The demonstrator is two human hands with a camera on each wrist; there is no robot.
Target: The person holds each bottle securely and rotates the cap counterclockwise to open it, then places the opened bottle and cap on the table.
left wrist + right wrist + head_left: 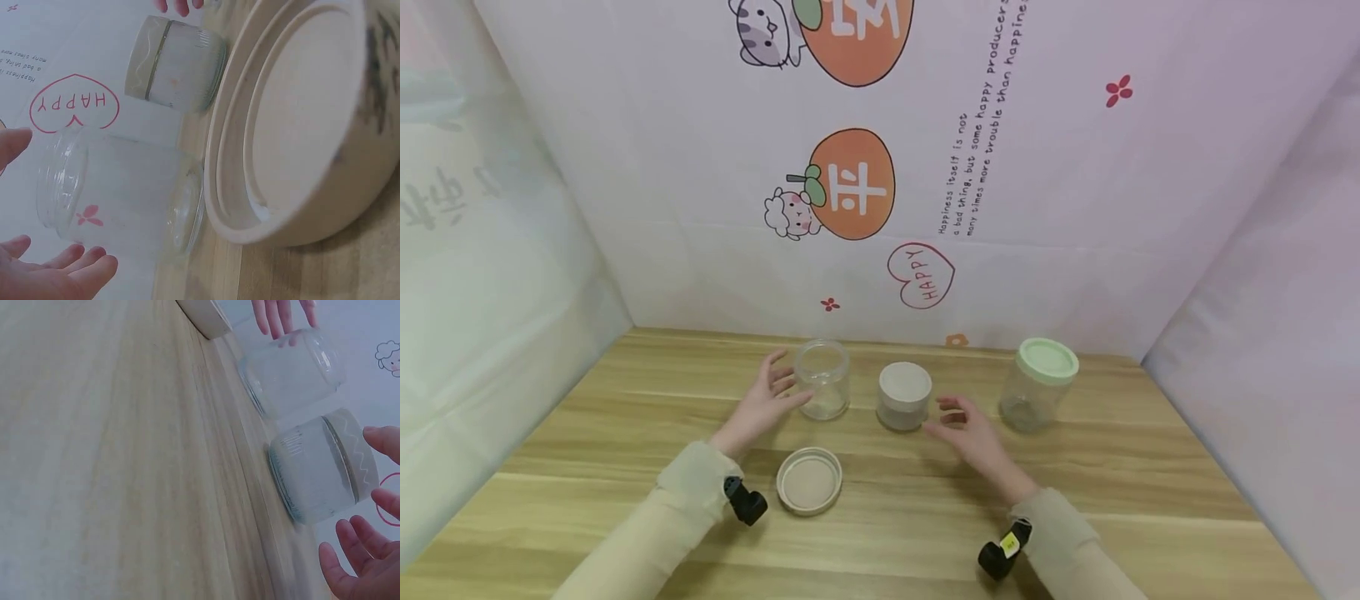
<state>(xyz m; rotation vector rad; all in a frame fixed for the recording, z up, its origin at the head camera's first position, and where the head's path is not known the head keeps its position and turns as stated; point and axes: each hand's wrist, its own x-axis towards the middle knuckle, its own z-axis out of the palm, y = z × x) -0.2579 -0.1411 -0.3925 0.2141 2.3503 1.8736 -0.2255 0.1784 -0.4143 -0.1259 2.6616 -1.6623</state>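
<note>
My left hand is beside an uncovered clear glass jar, thumb and fingers spread around its left side. In the left wrist view the glass jar stands between the parted thumb and fingers. A smaller glass jar with an off-white lid stands right of it. My right hand is at that jar's right side, its fingers apart and holding nothing. In the right wrist view the lidded jar sits close to the thumb and fingertips. A loose beige lid lies on the table near my left wrist.
A taller glass jar with a pale green lid stands to the right of my right hand. The wood-grain table meets a printed white cloth wall right behind the jars, with cloth at both sides.
</note>
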